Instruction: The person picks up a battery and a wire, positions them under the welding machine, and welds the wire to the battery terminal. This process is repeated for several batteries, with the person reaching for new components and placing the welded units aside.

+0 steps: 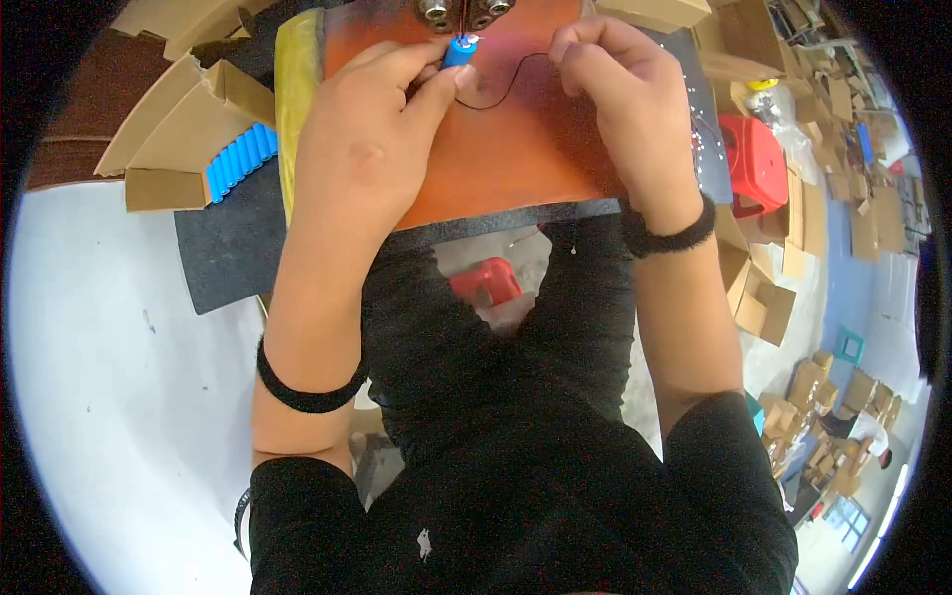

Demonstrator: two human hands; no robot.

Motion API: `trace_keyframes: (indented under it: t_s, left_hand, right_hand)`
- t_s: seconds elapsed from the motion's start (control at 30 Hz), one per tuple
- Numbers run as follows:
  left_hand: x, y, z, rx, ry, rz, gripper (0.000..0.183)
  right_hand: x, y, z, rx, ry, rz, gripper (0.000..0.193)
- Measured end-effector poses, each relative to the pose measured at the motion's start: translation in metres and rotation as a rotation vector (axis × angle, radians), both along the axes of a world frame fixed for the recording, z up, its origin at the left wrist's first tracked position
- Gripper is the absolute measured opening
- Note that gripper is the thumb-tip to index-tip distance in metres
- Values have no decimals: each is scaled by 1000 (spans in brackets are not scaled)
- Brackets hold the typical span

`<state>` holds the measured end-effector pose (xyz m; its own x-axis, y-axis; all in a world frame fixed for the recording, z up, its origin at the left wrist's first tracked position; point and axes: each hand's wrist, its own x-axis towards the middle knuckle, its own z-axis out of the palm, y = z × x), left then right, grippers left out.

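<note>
- At far left, an open cardboard box (pixel 149 188) holds a row of blue cylinders (pixel 241 164), well apart from both hands.
- Right of it, the left hand (pixel 367 139) reaches over an orange worktop (pixel 516 164). Its grip is closed, thumb and fingers pinching one small blue cylinder (pixel 458 54).
- That held cylinder lies at the fingertips, up and to the right of the palm. Its long axis points mostly away from the person, leaning slightly right; its far end faces a metal fitting (pixel 463 14) just beyond. Whether they touch, I cannot tell.
- A thin dark wire (pixel 511 94) emerges beside the left thumb, dips, then rises rightward. Where it joins, if anywhere, is hidden.
- The right hand (pixel 635 94) meets the wire's other visible end; its grip looks pinched on it, though the fingertips hide the contact. The left hand is nearer the fitting; the right is apart from the cylinder.
</note>
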<state>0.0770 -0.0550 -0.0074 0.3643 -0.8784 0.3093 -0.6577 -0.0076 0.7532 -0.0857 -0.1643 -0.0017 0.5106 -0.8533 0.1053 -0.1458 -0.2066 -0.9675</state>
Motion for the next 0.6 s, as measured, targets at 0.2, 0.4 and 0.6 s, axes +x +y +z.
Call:
trace_keyframes:
  t_s: [0.2,0.4,0.6]
  left_hand:
    - [2,0,-2,18,-27,17,25]
    - [-1,-2,-2,108,4,65,31]
    - [18,3,-10,-181,-428,28,35]
  right_hand:
    - [3,0,3,102,-195,113,8]
    - [6,1,9,107,-118,83,10]
    - [12,4,9,83,-125,136,12]
